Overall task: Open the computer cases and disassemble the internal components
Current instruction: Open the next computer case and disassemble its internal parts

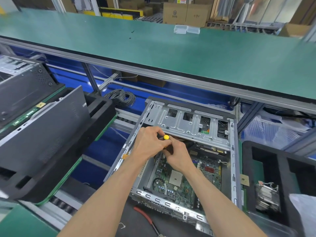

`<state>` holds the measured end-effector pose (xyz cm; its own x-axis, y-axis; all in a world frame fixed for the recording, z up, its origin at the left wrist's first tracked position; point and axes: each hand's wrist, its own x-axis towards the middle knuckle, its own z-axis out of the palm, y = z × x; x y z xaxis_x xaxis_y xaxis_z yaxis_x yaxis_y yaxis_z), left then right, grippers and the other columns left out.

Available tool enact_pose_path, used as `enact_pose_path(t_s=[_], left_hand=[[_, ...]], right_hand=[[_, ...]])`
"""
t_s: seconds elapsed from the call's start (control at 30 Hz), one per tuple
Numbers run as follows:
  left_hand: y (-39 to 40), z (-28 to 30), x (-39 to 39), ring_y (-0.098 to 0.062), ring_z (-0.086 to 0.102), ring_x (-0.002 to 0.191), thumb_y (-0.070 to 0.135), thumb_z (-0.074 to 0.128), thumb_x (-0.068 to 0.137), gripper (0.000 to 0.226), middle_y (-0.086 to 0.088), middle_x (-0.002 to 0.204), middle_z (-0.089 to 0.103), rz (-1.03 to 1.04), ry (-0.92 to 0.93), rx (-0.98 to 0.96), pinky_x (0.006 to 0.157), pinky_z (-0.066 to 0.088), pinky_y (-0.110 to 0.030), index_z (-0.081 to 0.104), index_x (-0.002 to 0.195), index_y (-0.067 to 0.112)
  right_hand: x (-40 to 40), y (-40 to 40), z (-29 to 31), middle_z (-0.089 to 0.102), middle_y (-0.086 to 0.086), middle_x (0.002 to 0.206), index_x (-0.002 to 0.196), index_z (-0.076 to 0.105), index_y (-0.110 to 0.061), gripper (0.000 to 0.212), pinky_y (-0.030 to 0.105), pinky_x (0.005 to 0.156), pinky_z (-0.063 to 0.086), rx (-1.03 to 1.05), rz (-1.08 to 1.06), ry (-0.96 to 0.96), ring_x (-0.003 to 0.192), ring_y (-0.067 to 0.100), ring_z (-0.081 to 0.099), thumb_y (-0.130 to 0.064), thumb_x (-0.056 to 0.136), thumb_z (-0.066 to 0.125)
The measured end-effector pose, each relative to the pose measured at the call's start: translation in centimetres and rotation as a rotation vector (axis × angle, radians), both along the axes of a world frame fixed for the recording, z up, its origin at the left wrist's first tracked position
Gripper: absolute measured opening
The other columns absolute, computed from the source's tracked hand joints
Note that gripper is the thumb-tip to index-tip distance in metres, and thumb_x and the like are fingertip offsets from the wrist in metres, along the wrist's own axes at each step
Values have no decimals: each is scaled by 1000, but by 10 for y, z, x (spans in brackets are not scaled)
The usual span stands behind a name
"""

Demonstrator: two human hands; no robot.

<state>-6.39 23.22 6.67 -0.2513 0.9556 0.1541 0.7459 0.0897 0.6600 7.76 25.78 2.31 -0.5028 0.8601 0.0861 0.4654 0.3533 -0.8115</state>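
Green bench (pixel 153 48); lidless computer case (pixel 232 151)

Roller conveyor line (pixel 119 117), blue beneath: open computer case (pixel 232 151) at centre; black foam trays (pixel 102 106) left and right. Green shelf (pixel 153 48) above, bearing two clear plastic boxes (pixel 186 29).
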Motion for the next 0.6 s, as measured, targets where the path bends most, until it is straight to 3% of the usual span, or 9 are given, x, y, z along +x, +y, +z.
enact_pose_path(t_s=[0.13, 0.3, 0.4, 0.47, 0.6], left_hand=[[0, 1, 2, -2, 52, 54, 46, 82, 67, 34, 13, 55, 56, 27, 39, -3, 54, 38, -19, 55, 63, 26], [-1, 1, -1, -3, 59, 68, 38, 80, 73, 21, 20, 69, 64, -58, -36, -2, 74, 54, -29, 78, 92, 29], [0, 1, -1, -2, 56, 61, 41, 80, 73, 16, 14, 63, 63, -40, -18, 7, 63, 47, -27, 76, 76, 26], [1, -1, -1, -4, 59, 61, 45, 83, 70, 23, 12, 62, 64, -7, -35, -5, 60, 49, -26, 73, 70, 25], [3, -1, -1, -8, 60, 61, 56, 86, 62, 38, 10, 62, 62, 26, -43, -44, 58, 53, -29, 65, 67, 24]], right_hand=[[-3, 1, 0, 60, 0, 72, 82, 58, -17, 19, 38, 63, 46, 99, -87, -9, 68, 19, 54, -11, 82, 76], [-1, 2, 0, 66, 5, 73, 95, 65, -12, 16, 42, 64, 51, 59, -73, -2, 67, 21, 60, -5, 84, 73], [-2, -1, 1, 68, 5, 79, 105, 66, -16, 29, 47, 67, 53, -4, -15, 12, 71, 22, 62, 4, 84, 64], [-2, -1, -1, 65, 5, 79, 99, 64, -16, 22, 47, 67, 52, -21, -1, 34, 72, 22, 59, -2, 84, 69], [-3, 0, -2, 67, -2, 80, 88, 68, -14, 16, 33, 66, 50, 9, -74, 55, 74, 16, 61, -17, 81, 82]])
